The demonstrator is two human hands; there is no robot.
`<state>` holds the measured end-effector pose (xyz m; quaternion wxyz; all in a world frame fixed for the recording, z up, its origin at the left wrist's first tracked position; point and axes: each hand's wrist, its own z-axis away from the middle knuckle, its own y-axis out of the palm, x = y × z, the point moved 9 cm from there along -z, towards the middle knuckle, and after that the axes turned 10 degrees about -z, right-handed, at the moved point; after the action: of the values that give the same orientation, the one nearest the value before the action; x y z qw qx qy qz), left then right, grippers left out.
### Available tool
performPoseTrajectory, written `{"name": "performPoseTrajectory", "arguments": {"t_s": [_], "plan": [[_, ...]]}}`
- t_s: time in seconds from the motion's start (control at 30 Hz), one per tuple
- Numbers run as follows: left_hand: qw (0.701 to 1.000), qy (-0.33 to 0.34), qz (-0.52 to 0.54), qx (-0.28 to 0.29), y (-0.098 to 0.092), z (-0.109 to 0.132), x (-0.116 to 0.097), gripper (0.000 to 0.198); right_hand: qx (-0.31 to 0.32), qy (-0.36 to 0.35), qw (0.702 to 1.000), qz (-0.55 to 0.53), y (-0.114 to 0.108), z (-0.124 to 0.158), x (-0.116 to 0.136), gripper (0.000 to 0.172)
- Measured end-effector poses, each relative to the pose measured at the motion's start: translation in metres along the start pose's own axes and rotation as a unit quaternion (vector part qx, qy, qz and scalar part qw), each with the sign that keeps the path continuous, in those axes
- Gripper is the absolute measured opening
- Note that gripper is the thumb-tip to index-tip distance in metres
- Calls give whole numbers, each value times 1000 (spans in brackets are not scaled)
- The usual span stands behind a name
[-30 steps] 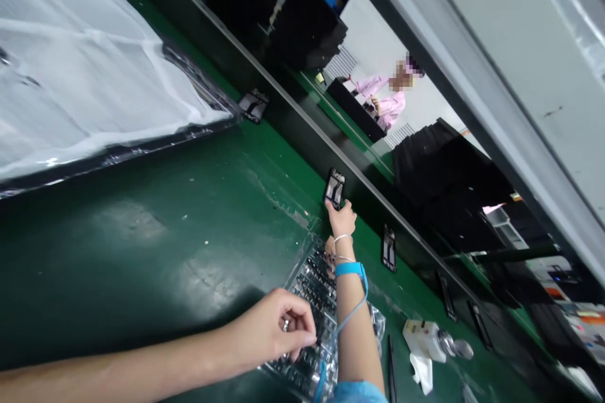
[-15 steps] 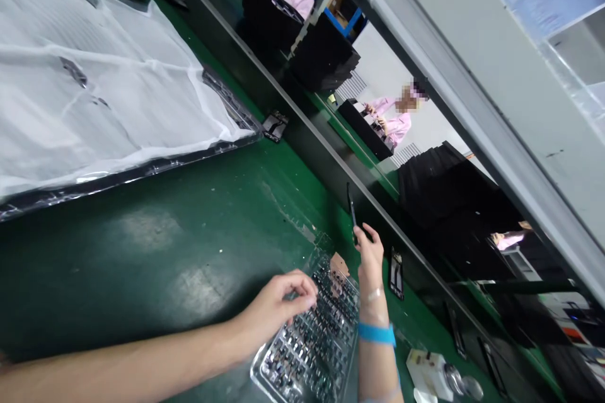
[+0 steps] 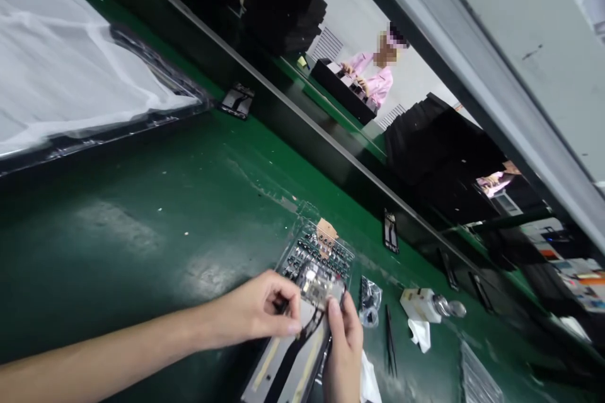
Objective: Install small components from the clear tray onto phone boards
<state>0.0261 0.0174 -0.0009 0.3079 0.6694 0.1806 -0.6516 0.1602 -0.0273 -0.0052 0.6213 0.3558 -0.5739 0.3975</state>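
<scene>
My right hand (image 3: 344, 334) is closed on the right edge of a long phone-like device (image 3: 288, 362), whose inner side shows a circuit board and a black strip. My left hand (image 3: 269, 308) is curled over the device's left side, thumb and fingers pinched together; whatever lies between the fingertips is too small to name. Under the upper end of the device is a clear tray (image 3: 347, 258) of small dark parts. A brown piece (image 3: 326, 233) lies on the tray's far end.
Black tweezers (image 3: 390, 340), a clear bag (image 3: 370, 299), a white bottle (image 3: 420, 304) and tissue (image 3: 420, 334) lie at right. White sheeting (image 3: 70, 63) covers the left. More devices (image 3: 237, 101) rest along the ledge. Beyond it a person in pink (image 3: 378, 79) works.
My right hand has come back from the ledge and now holds the device over the tray. The dark tool it held is no longer in it. The view has shifted.
</scene>
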Motion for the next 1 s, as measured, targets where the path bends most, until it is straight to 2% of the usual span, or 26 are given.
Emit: {"name": "performPoseTrajectory", "arguments": {"t_s": [0.03,0.07,0.23,0.3,0.37,0.5,0.63,0.73,0.83,0.93,1.0], "plan": [[1000,-5,-15,18,6,1,1,12,6,24,999,-38,3,-3,-5,34],[999,-6,-39,13,8,2,1,12,13,40,997,-69,6,-4,-9,30],[976,2,-176,-126,-15,9,-14,12,40,69,988,-130,13,1,-17,26],[966,42,-191,-170,-25,12,-25,15,54,91,984,-145,17,5,-20,26],[943,104,-226,-222,-35,18,-40,15,63,121,976,-167,21,9,-23,26],[870,215,-343,-281,-34,31,-61,14,95,142,970,-170,28,14,-27,26],[763,313,-487,-288,-10,39,-70,18,127,111,976,-140,34,16,-25,26],[678,341,-592,-271,10,41,-66,23,145,82,981,-96,39,16,-22,25],[599,347,-675,-255,26,42,-61,24,159,83,981,-78,42,16,-21,25],[567,343,-713,-227,39,41,-58,21,170,89,980,-47,42,17,-20,23],[569,331,-725,-203,45,38,-56,19,183,89,979,-20,42,19,-20,24]]}}
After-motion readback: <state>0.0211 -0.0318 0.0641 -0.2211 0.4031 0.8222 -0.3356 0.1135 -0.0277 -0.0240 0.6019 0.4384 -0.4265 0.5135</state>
